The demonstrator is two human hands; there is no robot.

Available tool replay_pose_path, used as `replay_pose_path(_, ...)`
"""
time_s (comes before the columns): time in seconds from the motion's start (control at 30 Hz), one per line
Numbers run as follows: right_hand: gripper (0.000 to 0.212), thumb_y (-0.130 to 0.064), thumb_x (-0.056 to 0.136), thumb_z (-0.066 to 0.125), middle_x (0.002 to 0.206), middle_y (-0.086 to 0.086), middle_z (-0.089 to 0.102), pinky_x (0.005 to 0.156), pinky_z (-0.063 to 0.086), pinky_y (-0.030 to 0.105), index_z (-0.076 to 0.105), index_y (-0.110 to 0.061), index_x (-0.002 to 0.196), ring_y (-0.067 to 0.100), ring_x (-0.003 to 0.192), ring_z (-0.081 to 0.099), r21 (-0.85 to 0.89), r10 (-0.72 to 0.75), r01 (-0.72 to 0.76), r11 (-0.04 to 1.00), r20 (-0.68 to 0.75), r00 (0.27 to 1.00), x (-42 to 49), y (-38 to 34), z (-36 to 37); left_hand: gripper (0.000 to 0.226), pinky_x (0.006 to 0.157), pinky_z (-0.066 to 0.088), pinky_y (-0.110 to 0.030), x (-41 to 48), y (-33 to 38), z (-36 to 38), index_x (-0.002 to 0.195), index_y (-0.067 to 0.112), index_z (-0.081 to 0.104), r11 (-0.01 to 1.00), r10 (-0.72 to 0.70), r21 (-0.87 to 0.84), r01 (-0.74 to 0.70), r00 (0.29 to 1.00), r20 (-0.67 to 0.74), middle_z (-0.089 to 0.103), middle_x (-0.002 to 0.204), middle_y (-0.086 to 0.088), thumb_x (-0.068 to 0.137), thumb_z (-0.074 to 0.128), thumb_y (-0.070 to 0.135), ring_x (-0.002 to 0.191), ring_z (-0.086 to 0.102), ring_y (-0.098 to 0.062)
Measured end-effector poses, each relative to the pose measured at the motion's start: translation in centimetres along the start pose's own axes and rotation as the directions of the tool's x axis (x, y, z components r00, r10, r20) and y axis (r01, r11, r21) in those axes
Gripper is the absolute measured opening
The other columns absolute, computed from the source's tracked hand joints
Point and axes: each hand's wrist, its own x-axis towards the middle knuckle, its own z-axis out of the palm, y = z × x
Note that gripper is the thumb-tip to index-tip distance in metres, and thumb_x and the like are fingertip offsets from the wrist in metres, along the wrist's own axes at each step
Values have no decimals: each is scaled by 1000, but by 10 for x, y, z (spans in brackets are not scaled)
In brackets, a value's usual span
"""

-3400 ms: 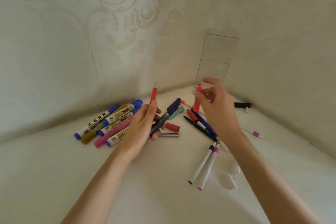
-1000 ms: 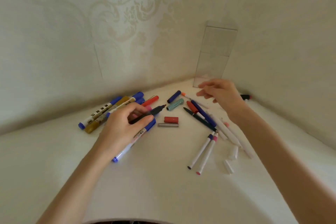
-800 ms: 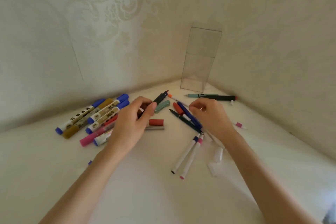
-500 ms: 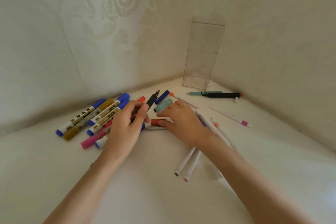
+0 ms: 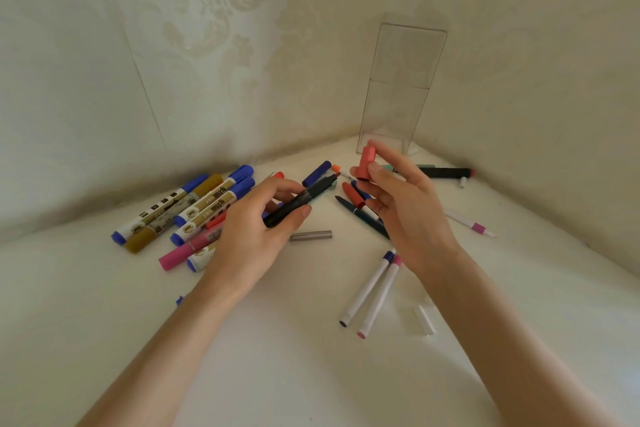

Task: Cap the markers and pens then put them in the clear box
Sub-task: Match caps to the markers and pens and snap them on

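We hold the black marker (image 5: 301,201) in our left hand (image 5: 256,232), grip wrapped round the barrel so the bare tip points toward our right hand (image 5: 405,211); that grip pinches the red cap (image 5: 366,163), raised off the tabletop (image 5: 277,357), ready, we judge, to press on; the clear box (image 5: 401,87) stands upright in the corner behind, apparently empty; other markers (image 5: 207,204) lie scattered, uncollected.

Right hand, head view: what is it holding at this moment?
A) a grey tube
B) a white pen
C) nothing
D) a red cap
D: the right hand pinches a red cap between thumb and fingers, raised above the pens on the table, while the left hand grips a black marker.
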Motion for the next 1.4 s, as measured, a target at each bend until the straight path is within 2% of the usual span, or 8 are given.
replay_pose_path(0.1, 17, -7, 90, 57, 84, 7, 73, 96, 50, 45, 58, -7, 107, 31, 97, 66, 13, -9, 10, 1000, -54, 999, -3, 0, 4, 17, 66, 42, -4, -2, 3, -1, 94, 24, 61, 1000, 21, -4, -21, 1000, 7, 62, 85, 17, 80, 68, 15, 79, 57, 5)
replay_pose_path(0.5, 14, -13, 82, 68, 92, 13, 73, 93, 46, 51, 58, -9, 91, 41, 97, 62, -205, -95, 96, 974, 14, 995, -8, 3, 10, 18, 68, 43, -4, -7, 3, 0, 99, 14, 64, 996, 93, -14, -92, 994, 51, 60, 87, 20, 82, 63, 22, 86, 58, 7)
replay_pose_path(0.83, 15, 2, 80, 66, 78, -5, 72, 80, 54, 23, 54, -6, 83, 14, 83, 69, -153, -193, 200, 968, 61, 979, -13, 8, 18, 8, 64, 46, -9, -11, 6, 3, 87, 21, 62, 976, -19, -214, 36, 997, 79, 65, 76, 7, 86, 60, 14, 72, 62, -2)
replay_pose_path(0.97, 15, 3, 80, 65, 79, -2, 71, 81, 53, 28, 55, -9, 80, 15, 84, 69, -134, -243, 246, 960, 39, 969, -16, 9, 22, 8, 50, 36, -6, -11, 10, 5, 84, 20, 62, 932, -83, -344, 112, 992, 99, 62, 69, 5, 87, 58, 14, 51, 53, 3)
replay_pose_path(1.1, 14, 3, 83, 61, 75, -4, 70, 77, 53, 27, 55, -9, 86, 18, 84, 69, -148, -277, 290, 946, 102, 956, -18, -2, 21, 1, 50, 36, -5, -9, 16, 9, 86, 16, 59, 919, -62, -382, 98, 992, 105, 60, 63, 11, 87, 58, 15, 49, 52, 4)
replay_pose_path(1.23, 15, -1, 86, 57, 76, -4, 69, 79, 47, 27, 53, -14, 92, 14, 85, 65, -82, -347, 337, 938, -187, 919, -3, -30, -14, 5, 60, 41, -3, -7, 18, 12, 91, 18, 57, 952, -27, -302, 57, 994, 104, 63, 78, 6, 87, 57, 20, 70, 56, 16)
replay_pose_path(1.3, 19, -1, 84, 56, 73, -5, 68, 79, 44, 28, 53, -18, 90, 15, 84, 64, -162, -367, 332, 929, -310, 877, 5, -38, -39, 5, 69, 43, -4, -8, 13, 10, 89, 25, 58, 963, -30, -263, 52, 996, 88, 66, 82, 7, 85, 58, 28, 80, 56, 14)
replay_pose_path(1.4, 17, -6, 85, 54, 78, -2, 65, 77, 44, 30, 54, -19, 95, 16, 82, 62, -369, -279, 150, 917, -327, 903, 12, -35, -61, 12, 67, 42, -10, -7, 7, 8, 88, 31, 57, 968, -51, -244, 64, 997, 58, 65, 79, 14, 80, 55, 40, 74, 58, 3)
